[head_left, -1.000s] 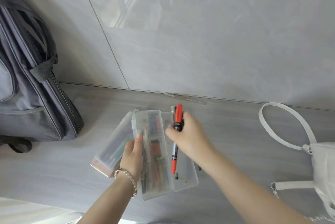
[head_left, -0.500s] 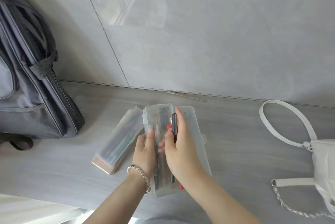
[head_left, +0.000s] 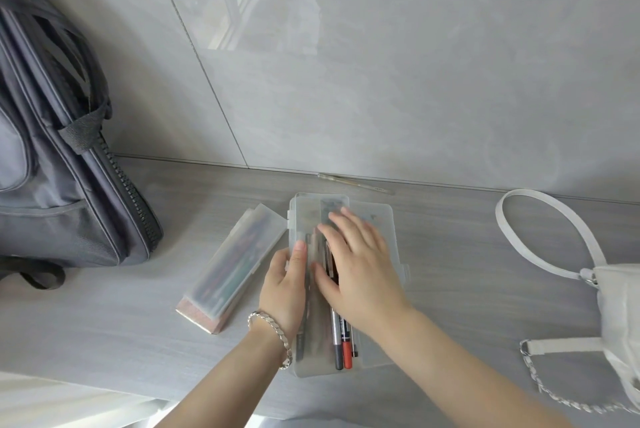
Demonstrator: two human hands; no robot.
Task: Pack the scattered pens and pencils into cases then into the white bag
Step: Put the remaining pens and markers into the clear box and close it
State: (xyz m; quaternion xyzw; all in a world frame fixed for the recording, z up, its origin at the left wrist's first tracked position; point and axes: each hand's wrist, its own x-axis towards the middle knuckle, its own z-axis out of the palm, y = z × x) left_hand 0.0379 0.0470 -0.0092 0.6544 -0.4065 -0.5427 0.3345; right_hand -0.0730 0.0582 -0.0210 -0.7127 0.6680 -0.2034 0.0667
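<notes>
While left hand (head_left: 284, 292) steadies open clear case (head_left: 377, 289) at edge, fingers loose, right hand (head_left: 360, 264) lies flat, fingers spread, over pens (head_left: 341, 341) inside. Second case (head_left: 232, 264) shut just left; white bag (head_left: 620, 316) far right.

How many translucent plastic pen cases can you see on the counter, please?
2: one closed case lying left of the hands, and one open case under both hands. Nothing suggests more, though the bags could hide some.

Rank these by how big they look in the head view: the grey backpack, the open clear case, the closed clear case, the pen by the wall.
1. Grey backpack, though cut off by the frame.
2. Open clear case, partly covered by the hands.
3. Closed clear case.
4. Pen by the wall, thinnest by far.
</notes>
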